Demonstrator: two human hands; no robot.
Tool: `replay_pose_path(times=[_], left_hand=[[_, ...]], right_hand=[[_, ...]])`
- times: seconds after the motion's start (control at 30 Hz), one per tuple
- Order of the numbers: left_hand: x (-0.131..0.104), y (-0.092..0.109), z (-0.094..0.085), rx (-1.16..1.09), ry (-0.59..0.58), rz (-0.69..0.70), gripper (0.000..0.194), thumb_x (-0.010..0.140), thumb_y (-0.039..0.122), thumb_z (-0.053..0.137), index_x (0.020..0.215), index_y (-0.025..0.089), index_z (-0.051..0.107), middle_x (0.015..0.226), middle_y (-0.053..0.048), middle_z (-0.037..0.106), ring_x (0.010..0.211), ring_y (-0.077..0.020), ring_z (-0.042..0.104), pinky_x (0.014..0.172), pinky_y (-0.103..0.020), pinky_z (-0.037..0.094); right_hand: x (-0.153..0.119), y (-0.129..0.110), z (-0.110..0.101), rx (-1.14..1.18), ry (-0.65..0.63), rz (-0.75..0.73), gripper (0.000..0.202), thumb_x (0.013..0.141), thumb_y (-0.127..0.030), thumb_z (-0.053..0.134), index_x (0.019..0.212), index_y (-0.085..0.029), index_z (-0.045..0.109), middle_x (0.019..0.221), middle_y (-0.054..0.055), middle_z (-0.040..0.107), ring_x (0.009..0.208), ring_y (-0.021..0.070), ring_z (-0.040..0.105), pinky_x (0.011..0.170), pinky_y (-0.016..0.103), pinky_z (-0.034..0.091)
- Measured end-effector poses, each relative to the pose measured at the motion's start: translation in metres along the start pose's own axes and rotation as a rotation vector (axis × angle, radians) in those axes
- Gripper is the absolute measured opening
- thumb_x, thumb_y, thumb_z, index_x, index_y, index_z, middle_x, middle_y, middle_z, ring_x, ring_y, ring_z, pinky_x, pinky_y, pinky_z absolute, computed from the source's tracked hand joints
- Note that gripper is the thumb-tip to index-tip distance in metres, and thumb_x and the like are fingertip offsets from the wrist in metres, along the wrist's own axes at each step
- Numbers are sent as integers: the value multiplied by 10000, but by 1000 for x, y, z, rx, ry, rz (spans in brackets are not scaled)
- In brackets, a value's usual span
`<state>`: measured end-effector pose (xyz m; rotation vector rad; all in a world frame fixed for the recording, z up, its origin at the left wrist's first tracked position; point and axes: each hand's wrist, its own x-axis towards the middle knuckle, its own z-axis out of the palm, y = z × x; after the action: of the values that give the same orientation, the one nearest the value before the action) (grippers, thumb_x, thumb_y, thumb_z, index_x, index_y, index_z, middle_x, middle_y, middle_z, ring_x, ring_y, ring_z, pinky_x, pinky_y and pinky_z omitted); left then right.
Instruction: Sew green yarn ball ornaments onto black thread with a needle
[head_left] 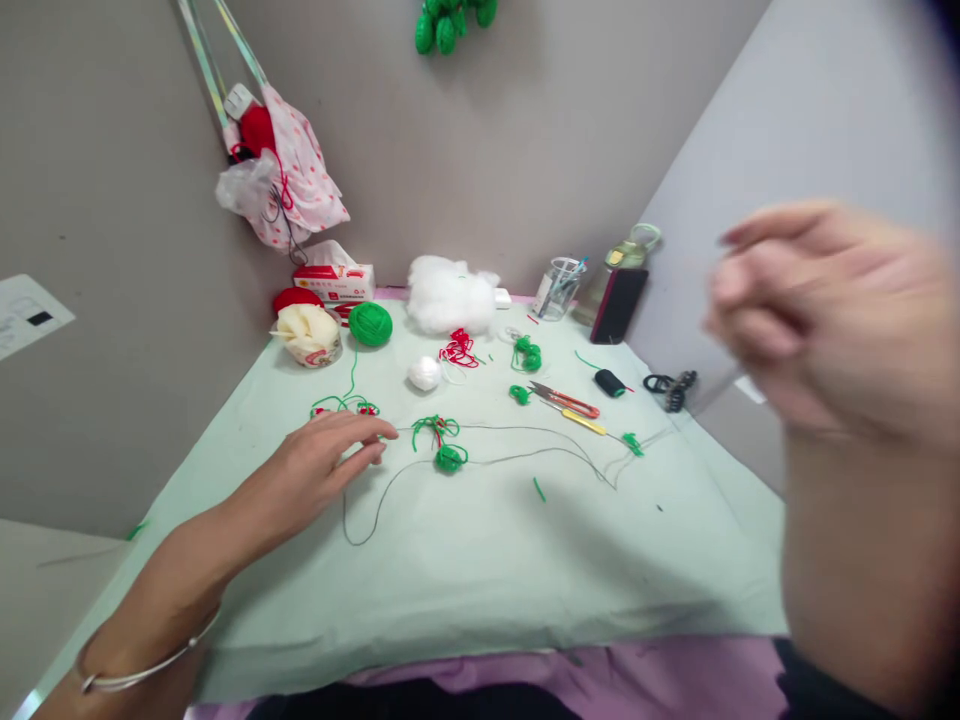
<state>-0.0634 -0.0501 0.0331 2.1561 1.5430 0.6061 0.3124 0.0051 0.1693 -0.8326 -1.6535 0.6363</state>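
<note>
My left hand (319, 462) reaches over the left part of the table, fingers apart, beside green and red yarn pieces. Just right of its fingertips are a green and red yarn bundle (437, 430) and a small green crocheted piece (448, 458). A thin dark thread (525, 452) loops across the cloth between them and the right side. My right hand (795, 300) is raised high at the right, blurred, its fingers pinched together; a faint thread runs down from it toward a green tuft (633, 443). What the pinch holds is too blurred to make out.
Orange scissors (574, 402), a yellow-handled hook (585, 420) and black thread spool (609, 382) lie right of centre. Behind are white stuffing (450, 295), green yarn ball (370, 324), tissue box (345, 282), glass jar (559, 288), phone (619, 305) and bottle (626, 250). Partition walls enclose the table.
</note>
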Motion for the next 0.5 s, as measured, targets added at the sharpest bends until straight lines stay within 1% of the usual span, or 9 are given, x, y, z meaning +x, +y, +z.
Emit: replay_pose_path(times=[0.03, 0.1, 0.13, 0.2, 0.23, 0.3, 0.37, 0.43, 0.5], left_hand=[[4, 7, 2, -1, -5, 28, 321, 976, 442, 462, 1126, 276, 692, 1061, -45, 719, 1046, -257, 612, 901, -390, 477], [9, 18, 4, 7, -24, 100, 295, 981, 422, 460, 1044, 264, 701, 988, -32, 717, 981, -240, 612, 880, -381, 463], [10, 21, 6, 16, -43, 131, 284, 985, 404, 458, 995, 256, 699, 947, -23, 711, 944, -229, 610, 878, -378, 453], [11, 18, 7, 35, -73, 166, 271, 985, 377, 467, 904, 245, 688, 892, -11, 693, 903, -215, 605, 887, -375, 435], [10, 12, 7, 45, -73, 166, 269, 982, 374, 475, 881, 243, 687, 885, -11, 685, 904, -215, 603, 894, -376, 428], [5, -7, 5, 68, -47, 138, 268, 972, 386, 491, 878, 247, 700, 888, -19, 676, 935, -230, 599, 899, -380, 424], [-3, -31, 2, 105, -10, 86, 259, 953, 400, 514, 901, 256, 724, 897, -31, 670, 935, -246, 595, 864, -376, 432], [-12, -53, 1, 127, 15, 52, 248, 941, 388, 525, 958, 273, 744, 951, -42, 675, 984, -263, 588, 859, -374, 437], [-18, -69, 3, 114, 11, 58, 258, 941, 367, 526, 1050, 307, 752, 996, -43, 673, 1007, -262, 579, 869, -368, 442]], right_hand=[[-2, 9, 13, 60, -52, 80, 160, 936, -130, 628, 1075, -184, 684, 734, 2, 641, 428, 15, 364, 437, 238, 259], [-11, 30, 42, 142, -146, 167, 265, 922, -141, 627, 1178, -203, 650, 754, 3, 656, 457, 38, 389, 442, 241, 262], [-16, 41, 56, 147, -187, 198, 257, 920, -159, 621, 1172, -201, 650, 766, 3, 658, 478, 47, 400, 447, 237, 273], [-28, 60, 80, 123, -292, 263, 182, 917, -184, 596, 1079, -181, 680, 767, 0, 653, 498, 55, 392, 456, 234, 291], [-34, 68, 91, 97, -338, 288, 189, 918, -179, 570, 1062, -176, 692, 761, -5, 646, 501, 58, 382, 460, 232, 293], [-44, 77, 111, 38, -439, 296, 270, 914, -130, 502, 1077, -178, 712, 765, -11, 641, 520, 67, 396, 489, 231, 316], [-51, 80, 129, -13, -546, 240, 335, 896, -70, 459, 1052, -176, 736, 801, 0, 657, 598, 83, 486, 568, 230, 379], [-57, 81, 147, -72, -644, 154, 337, 895, -42, 455, 994, -164, 753, 847, 24, 674, 716, 109, 570, 677, 241, 430], [-62, 80, 164, -163, -730, 65, 321, 922, -47, 462, 1011, -150, 752, 889, 46, 676, 779, 132, 598, 737, 260, 443]])
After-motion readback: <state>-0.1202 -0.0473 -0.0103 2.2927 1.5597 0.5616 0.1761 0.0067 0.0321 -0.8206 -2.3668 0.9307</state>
